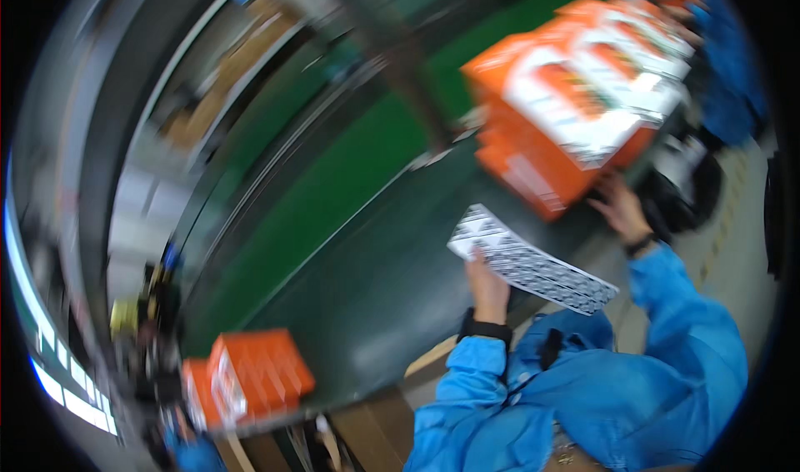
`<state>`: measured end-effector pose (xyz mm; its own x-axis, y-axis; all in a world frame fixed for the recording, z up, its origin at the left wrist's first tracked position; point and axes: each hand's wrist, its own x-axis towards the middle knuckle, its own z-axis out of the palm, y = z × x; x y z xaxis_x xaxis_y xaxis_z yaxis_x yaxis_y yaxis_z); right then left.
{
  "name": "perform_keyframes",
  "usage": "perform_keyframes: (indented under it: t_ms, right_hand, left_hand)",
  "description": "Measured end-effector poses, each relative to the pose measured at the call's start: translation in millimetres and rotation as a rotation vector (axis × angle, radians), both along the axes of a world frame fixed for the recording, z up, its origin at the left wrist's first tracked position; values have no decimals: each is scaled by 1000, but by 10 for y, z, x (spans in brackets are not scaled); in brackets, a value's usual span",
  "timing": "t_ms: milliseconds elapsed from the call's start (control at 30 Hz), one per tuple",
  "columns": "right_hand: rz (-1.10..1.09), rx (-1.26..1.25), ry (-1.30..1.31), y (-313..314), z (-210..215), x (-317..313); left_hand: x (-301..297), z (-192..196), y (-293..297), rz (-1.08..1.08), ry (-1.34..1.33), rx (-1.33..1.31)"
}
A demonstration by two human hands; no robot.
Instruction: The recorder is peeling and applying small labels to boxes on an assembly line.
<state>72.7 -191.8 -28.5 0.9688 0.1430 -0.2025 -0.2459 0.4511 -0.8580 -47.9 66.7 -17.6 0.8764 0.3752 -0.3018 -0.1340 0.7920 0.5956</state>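
Note:
My left hand (488, 287) is closed on a strip of stickers (542, 270), white with rows of black marks, which hangs out to the right over the table's edge. My right hand (619, 208) has its fingers apart at the lower corner of a stack of orange boxes (533, 151). Whether the fingertips touch the lowest box is blurred. The boxes have white panels on top and stand on the dark green worktable (358, 305).
More orange boxes (262, 372) stand at the table's near left end. A brighter green conveyor belt (308, 205) runs along the far side, with a dark post (412, 80) beside it. Another person in a blue sleeve (733, 80) is at the far right, near a black bag (696, 180).

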Motion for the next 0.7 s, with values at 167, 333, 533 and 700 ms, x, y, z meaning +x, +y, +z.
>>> perform_keyframes:
  t_ms: [167, 333, 533, 700]
  right_hand:
    - [282, -376, 44, -81, 376, -560]
    - [689, -557, -77, 959, 769, -1292]
    - [1257, -508, -288, 2721, 864, -1854]
    - [1493, -370, -346, 4007, 635, -2258]
  left_hand:
    - [-925, 363, 751, 263, 14, 309]
    - [-2477, 778, 1635, 569, 221, 672]
    - [-4270, 1244, 2597, 1411, 87, 487]
    - [-5087, 625, 3607, 1448, -75, 497]
